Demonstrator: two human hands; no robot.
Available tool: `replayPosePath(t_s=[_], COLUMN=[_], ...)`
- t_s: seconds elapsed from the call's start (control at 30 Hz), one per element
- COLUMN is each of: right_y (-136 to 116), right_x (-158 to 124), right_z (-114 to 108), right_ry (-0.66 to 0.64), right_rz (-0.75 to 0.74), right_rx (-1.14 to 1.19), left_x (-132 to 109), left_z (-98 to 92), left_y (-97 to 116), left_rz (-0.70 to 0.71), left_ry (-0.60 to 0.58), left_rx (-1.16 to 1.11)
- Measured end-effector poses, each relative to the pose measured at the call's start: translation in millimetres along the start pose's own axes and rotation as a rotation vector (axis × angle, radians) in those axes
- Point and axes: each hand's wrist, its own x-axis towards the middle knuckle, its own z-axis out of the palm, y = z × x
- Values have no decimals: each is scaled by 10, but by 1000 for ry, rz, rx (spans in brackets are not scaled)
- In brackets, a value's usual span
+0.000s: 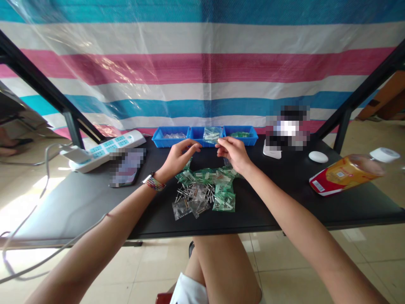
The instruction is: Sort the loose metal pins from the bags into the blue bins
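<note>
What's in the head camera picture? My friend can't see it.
A person's right hand is at a packet by three blue bins, the left hand close by. Green and clear packets lie heaped on the black table.

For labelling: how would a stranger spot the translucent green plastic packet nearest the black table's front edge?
On the black table, before the three blue plastic bins, lies a heap of silver rods and small plastic packets. The translucent green plastic packet sits at its front right corner. Its green colour sets it apart from the clear packets at left; other green packets lie farther back.
</note>
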Motion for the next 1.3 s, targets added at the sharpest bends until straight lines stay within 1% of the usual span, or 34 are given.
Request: replayPosePath(t_s=[0.13,0.2,0.27,0.33,0.4,0.47,0.53,0.6,0.67,0.7,0.73,0.8,0.9,1.0,1.07,1.1,1.17,1.2,1.23,1.3], right_y=[-56,-80,-91,-89,-83,-94,-140,-226,-330,-377,-417,-464,-471,-447,-422,-402,-341,-299,-251,-147], right_x=[119,165,194,206,203,183,144,80,-6,-52,-97,-171,-231,-249,-244,-235,-200,-175,-147,-94], right_z=[-159,-230,-281,-310,-322,-328,-331,-327,-305,-284,-258,-196,-119,-87,-84,-83,-78,-73,-66,-47], right_ry=[252,339,367,356,345,340,280,116,-83,-150,-186,-228,-289,-285,-228,-186,-123,-110,-113,-164], right_rz=[-25,-38,-41,-32,-36,-84,-159,-206,-171,-121,-73,-26,-21,-85,-193,-252,-328,-323,-286,-151], right_rx=[46,51,31,-30,-134,-279,-482,-758,-1094,-1268,-1424,-1626,-1727,-1751,-1716,-1660,-1426,-1250,-1050,-656], left_x=[6,9,9,8,7,6,5,4,2,1,0,-1,-2,-5,-9,-10,-13,-14,-16,-20], left_z=[-15,-22,-26,-29,-33,-36,-37,-35,-29,-26,-23,-18,-15,-14,-13,-14,-16,-18,-21,-23], left_y=[-50,-56,-45,-26,-11,-6,-12,-24,-40,-48,-55,-66,-79,-99,-118,-125,-129,-121,-107,-59], left_rz=[-15,-14,-11,-4,2,4,5,9,6,3,1,0,3,12,24,35,89,133,185,288], left_ry=[-13,-10,-2,0,-5,-19,-47,-73,-76,-67,-56,-32,-19,-23,-28,-28,-32,-48,-74,-133], left_rx=[14,23,26,27,31,41,55,67,65,59,52,45,44,50,63,71,102,128,159,214])
